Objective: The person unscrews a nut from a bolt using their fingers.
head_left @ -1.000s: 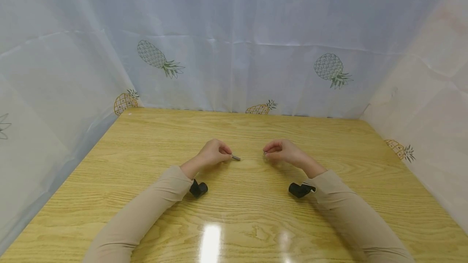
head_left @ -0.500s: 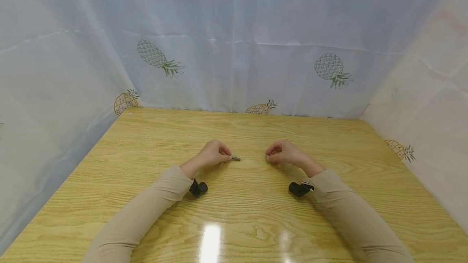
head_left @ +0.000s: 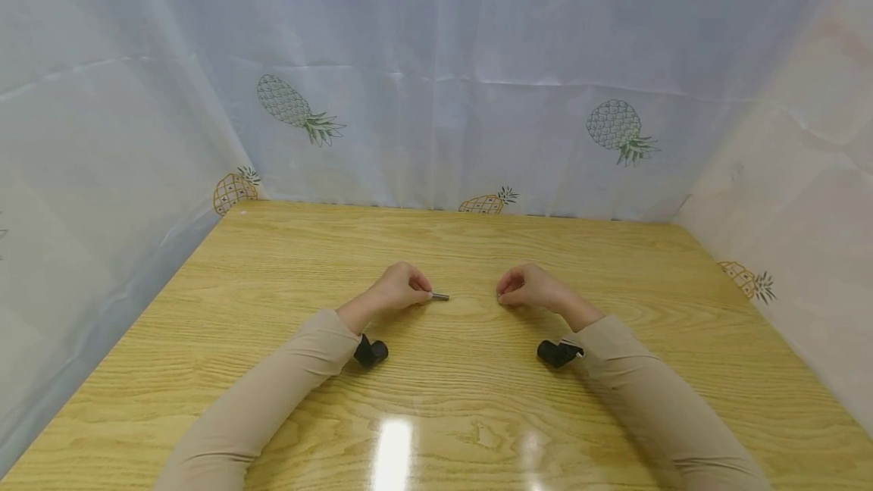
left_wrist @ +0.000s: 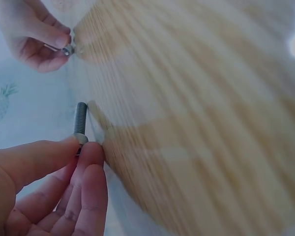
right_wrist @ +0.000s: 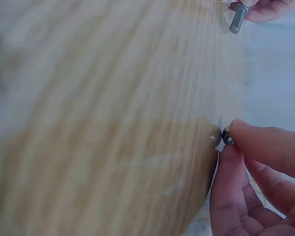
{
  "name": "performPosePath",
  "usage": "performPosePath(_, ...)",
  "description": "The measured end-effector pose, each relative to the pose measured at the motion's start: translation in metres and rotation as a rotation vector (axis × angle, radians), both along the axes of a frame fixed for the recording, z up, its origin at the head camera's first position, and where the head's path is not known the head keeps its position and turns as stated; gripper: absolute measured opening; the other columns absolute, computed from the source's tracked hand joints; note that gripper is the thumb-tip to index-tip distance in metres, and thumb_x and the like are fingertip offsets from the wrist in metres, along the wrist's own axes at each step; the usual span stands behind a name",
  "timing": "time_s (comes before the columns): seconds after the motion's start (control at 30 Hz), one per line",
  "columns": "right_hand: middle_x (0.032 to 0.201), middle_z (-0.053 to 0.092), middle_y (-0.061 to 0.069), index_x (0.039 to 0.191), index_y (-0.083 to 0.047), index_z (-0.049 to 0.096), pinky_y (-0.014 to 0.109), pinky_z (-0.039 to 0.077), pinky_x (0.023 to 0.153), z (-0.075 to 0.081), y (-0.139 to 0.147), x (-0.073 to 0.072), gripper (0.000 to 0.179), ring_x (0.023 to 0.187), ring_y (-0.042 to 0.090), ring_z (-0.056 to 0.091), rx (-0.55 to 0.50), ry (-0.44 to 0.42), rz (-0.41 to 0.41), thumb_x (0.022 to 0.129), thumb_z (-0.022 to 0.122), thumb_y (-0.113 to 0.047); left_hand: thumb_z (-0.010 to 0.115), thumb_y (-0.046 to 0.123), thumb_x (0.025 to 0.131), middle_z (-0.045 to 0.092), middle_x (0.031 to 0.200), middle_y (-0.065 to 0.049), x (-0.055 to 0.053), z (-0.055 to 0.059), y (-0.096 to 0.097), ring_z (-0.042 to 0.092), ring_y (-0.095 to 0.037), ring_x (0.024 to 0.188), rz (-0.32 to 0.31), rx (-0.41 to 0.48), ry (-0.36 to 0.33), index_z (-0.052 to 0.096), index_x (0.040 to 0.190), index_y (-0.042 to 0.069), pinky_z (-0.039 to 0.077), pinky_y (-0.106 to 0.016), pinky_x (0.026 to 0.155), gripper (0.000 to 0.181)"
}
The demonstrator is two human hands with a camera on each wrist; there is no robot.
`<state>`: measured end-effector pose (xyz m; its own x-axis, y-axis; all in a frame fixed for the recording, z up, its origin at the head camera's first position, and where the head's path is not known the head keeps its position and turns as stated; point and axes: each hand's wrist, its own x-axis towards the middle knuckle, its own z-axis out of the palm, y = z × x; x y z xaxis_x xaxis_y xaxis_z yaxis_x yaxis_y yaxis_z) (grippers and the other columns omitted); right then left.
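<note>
A grey metal bolt (left_wrist: 80,119) is pinched at its head end between the thumb and fingers of my left hand (head_left: 401,288). Its threaded shank (head_left: 442,296) points toward the right hand, low over the table. Across a short gap, my right hand (head_left: 534,288) pinches a small shiny metal nut (right_wrist: 228,136) between thumb and index finger. Most of the nut is covered by the fingertips. In the left wrist view the nut (left_wrist: 67,49) shows at the tips of the right hand's fingers. Bolt and nut are apart.
Both hands are above a glossy wood-grain table (head_left: 464,392). Black wrist-worn cameras, one by the left cuff (head_left: 370,353) and one by the right cuff (head_left: 558,353), hang low near the tabletop. A white pineapple-print curtain (head_left: 436,97) encloses the back and sides.
My right hand has shifted slightly to the right and toward me with the nut, widening the gap. The left hand stays almost in place, and the bolt has swung to lie nearly level.
</note>
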<state>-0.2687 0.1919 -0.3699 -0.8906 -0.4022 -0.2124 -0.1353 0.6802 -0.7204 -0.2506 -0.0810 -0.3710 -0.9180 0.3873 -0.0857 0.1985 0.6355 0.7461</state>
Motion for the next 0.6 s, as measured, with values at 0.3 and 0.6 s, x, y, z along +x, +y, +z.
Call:
performPosePath(0.3, 0.085, 0.064, 0.012, 0.097, 0.004, 0.064, 0.022, 0.046, 0.062, -0.0001, -0.0014, 0.0008, 0.019, 0.071, 0.009, 0.055, 0.012, 0.032, -0.004, 0.083, 0.068, -0.008, 0.065, 0.008, 0.086, 0.069, 0.089, -0.013, -0.0008, -0.0011, 0.0004, 0.059, -0.012, 0.07, -0.012, -0.019, 0.017, 0.071, 0.093, -0.001, 0.047, -0.021, 0.063, 0.012)
performPosePath(0.6, 0.082, 0.064, 0.011, 0.095, 0.004, 0.064, 0.022, 0.045, 0.064, 0.0007, -0.0026, 0.0019, 0.018, 0.07, 0.01, 0.054, 0.024, 0.049, -0.004, 0.082, 0.069, -0.007, 0.066, 0.007, 0.085, 0.069, 0.089, -0.014, -0.0006, -0.0019, 0.0013, 0.059, -0.01, 0.065, 0.015, -0.031, 0.004, 0.07, 0.092, -0.001, 0.048, -0.02, 0.061, 0.011)
